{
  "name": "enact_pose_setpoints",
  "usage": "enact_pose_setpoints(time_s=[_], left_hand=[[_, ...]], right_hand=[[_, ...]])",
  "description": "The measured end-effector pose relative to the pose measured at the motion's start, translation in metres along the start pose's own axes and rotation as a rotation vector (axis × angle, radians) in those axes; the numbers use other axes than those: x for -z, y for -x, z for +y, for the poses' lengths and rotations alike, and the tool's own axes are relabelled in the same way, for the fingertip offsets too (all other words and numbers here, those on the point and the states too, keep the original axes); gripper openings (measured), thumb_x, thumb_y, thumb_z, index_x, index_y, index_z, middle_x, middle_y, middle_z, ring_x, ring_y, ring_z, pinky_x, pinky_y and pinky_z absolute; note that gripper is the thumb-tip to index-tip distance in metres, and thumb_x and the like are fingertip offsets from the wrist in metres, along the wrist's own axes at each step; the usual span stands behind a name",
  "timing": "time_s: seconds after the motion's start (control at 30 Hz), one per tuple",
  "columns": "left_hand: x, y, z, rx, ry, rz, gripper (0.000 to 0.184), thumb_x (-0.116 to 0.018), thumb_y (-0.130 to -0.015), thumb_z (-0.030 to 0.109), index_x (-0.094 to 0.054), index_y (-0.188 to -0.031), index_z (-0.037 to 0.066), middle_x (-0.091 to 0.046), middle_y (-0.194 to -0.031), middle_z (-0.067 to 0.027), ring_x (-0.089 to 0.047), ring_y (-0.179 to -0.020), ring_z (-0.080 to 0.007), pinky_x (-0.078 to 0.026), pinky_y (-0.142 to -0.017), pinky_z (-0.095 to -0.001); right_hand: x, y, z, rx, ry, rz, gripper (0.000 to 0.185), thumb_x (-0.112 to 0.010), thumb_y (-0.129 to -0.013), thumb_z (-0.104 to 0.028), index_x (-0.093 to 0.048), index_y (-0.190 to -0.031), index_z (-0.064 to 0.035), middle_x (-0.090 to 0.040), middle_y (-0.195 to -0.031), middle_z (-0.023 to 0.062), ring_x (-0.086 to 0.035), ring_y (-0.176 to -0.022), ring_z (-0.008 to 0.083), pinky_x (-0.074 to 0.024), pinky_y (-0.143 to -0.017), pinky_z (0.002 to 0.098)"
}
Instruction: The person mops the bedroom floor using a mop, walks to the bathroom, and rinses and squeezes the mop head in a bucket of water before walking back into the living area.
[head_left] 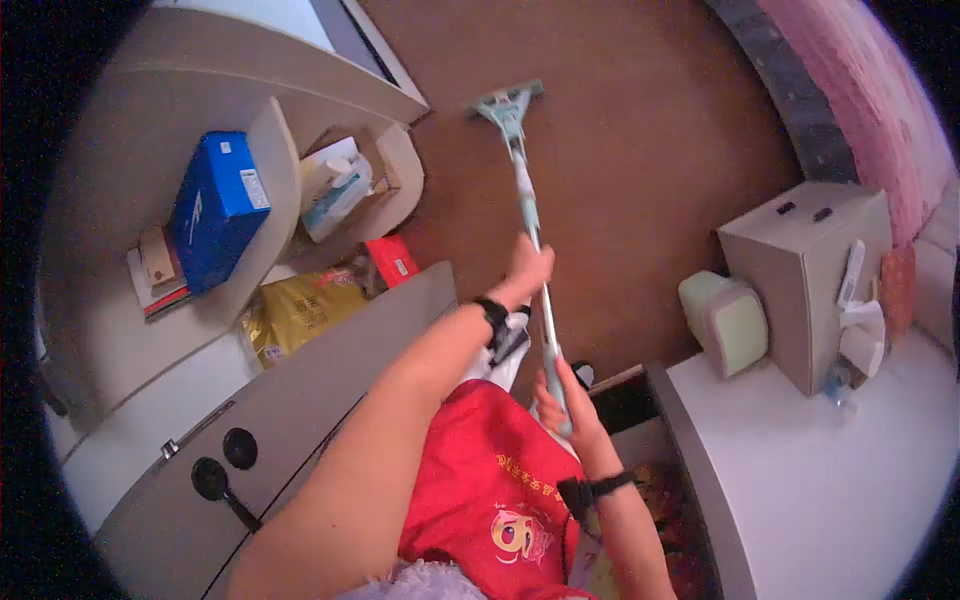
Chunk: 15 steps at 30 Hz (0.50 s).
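Observation:
A long mop with a pale green head [508, 104] reaches from the brown floor back toward the body. My left hand [530, 272] is wrapped round the middle of its pole [548, 315]. Nearer the body, my right hand [568, 405] grips the pale green end of the pole. Both wrists wear black bands. Below the hands is a red apron [480, 480] with yellow writing and a cartoon face.
Curved shelves at left hold a blue box [215, 215]. Below them lies a gold bag [310, 310] near a grey panel [250, 440]. At right, a grey cabinet [805, 280] and a green-and-white container [725, 322] stand by a white surface [830, 460]. Pink fabric [880, 120] hangs behind.

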<state>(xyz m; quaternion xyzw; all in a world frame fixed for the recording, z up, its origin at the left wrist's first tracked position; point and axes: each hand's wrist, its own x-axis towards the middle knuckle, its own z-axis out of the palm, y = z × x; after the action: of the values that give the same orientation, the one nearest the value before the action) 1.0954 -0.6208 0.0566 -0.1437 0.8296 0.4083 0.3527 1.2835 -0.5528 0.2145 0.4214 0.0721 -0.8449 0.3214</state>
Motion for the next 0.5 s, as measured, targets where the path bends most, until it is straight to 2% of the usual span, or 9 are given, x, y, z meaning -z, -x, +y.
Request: enact_pose_setpoints(time_s=[0.03,0.07,0.1,0.13,0.17,0.27,0.37,0.47,0.5], left_hand=[[0.017,-0.005,0.029,0.006,0.081,-0.069,0.041,-0.054,-0.079,0.021,-0.038,-0.107,-0.004,-0.059,-0.077,-0.0201,-0.063,-0.065,-0.0279,-0.048,-0.047,-0.0422],[0.024,-0.018,0.043,0.016,-0.008,-0.089,0.040,-0.054,-0.079,0.022,-0.041,-0.106,-0.005,-0.059,-0.075,-0.0178,-0.062,-0.062,-0.0261,-0.049,-0.046,-0.0400],[0.027,-0.037,0.052,0.023,-0.095,-0.106,0.040,-0.054,-0.080,0.023,-0.043,-0.104,-0.006,-0.059,-0.072,-0.0154,-0.062,-0.058,-0.0243,-0.049,-0.046,-0.0378],[0.028,-0.062,0.058,0.018,-0.176,-0.193,0.036,-0.053,-0.080,0.023,-0.046,-0.102,-0.006,-0.059,-0.071,-0.0142,-0.061,-0.056,-0.0245,-0.051,-0.047,-0.0367],[0.023,-0.075,0.060,0.012,-0.257,-0.277,0.034,-0.052,-0.081,0.022,-0.050,-0.099,-0.006,-0.059,-0.070,-0.0129,-0.061,-0.055,-0.0248,-0.052,-0.049,-0.0355],[0.000,-0.042,0.081,-0.006,-0.241,-0.297,0.025,-0.052,-0.083,0.023,-0.047,-0.083,-0.001,-0.057,-0.061,-0.0109,-0.057,-0.047,-0.0221,-0.044,-0.039,-0.0375],[-0.074,-0.012,0.011,-0.120,-0.311,-0.352,0.026,-0.051,-0.083,0.023,-0.048,-0.085,-0.003,-0.060,-0.068,-0.0157,-0.061,-0.055,-0.0288,-0.048,-0.046,-0.0410],[-0.110,0.083,-0.016,-0.041,-0.317,-0.293,0.033,-0.048,-0.083,0.022,-0.049,-0.098,-0.008,-0.060,-0.086,-0.0242,-0.062,-0.079,-0.0365,-0.050,-0.064,-0.0465],[-0.123,0.118,-0.036,-0.067,-0.218,-0.262,0.034,-0.049,-0.082,0.021,-0.047,-0.101,-0.007,-0.060,-0.087,-0.0257,-0.061,-0.082,-0.0391,-0.049,-0.068,-0.0474]], right_hand=[[-0.011,-0.013,-0.009,0.063,-0.049,-0.038,0.038,-0.043,-0.091,-0.050,-0.046,-0.083,-0.0127,-0.036,-0.051,-0.0040,-0.028,-0.034,0.0060,-0.0229,-0.030,0.0216],[-0.015,-0.026,-0.020,0.071,-0.101,-0.106,0.037,-0.044,-0.091,-0.048,-0.045,-0.082,-0.0124,-0.037,-0.051,-0.0043,-0.028,-0.035,0.0055,-0.0225,-0.031,0.0214],[-0.025,-0.031,-0.032,0.093,-0.101,-0.080,0.036,-0.045,-0.091,-0.047,-0.044,-0.082,-0.0123,-0.036,-0.051,-0.0043,-0.028,-0.035,0.0054,-0.0229,-0.031,0.0210],[-0.018,-0.045,-0.035,0.123,-0.206,-0.193,0.034,-0.047,-0.091,-0.046,-0.045,-0.084,-0.0122,-0.036,-0.051,-0.0042,-0.029,-0.035,0.0054,-0.0233,-0.031,0.0208],[-0.016,-0.046,-0.036,0.140,-0.265,-0.216,0.034,-0.047,-0.091,-0.045,-0.045,-0.084,-0.0121,-0.036,-0.051,-0.0041,-0.029,-0.035,0.0054,-0.0237,-0.031,0.0207],[-0.007,-0.039,-0.026,0.211,-0.411,-0.294,0.032,-0.048,-0.091,-0.043,-0.048,-0.088,-0.0115,-0.038,-0.052,-0.0035,-0.030,-0.036,0.0054,-0.0258,-0.033,0.0202],[0.037,0.016,0.015,0.164,-0.462,-0.130,0.032,-0.048,-0.091,-0.043,-0.048,-0.087,-0.0110,-0.039,-0.053,-0.0034,-0.031,-0.036,0.0054,-0.0265,-0.034,0.0199],[0.085,0.080,0.059,0.165,-0.323,-0.007,0.031,-0.048,-0.091,-0.042,-0.049,-0.086,-0.0115,-0.040,-0.053,-0.0040,-0.031,-0.037,0.0058,-0.0259,-0.033,0.0202],[0.098,0.106,0.079,0.156,-0.297,0.033,0.032,-0.047,-0.091,-0.043,-0.049,-0.086,-0.0118,-0.040,-0.054,-0.0041,-0.032,-0.037,0.0059,-0.0258,-0.033,0.0202]])
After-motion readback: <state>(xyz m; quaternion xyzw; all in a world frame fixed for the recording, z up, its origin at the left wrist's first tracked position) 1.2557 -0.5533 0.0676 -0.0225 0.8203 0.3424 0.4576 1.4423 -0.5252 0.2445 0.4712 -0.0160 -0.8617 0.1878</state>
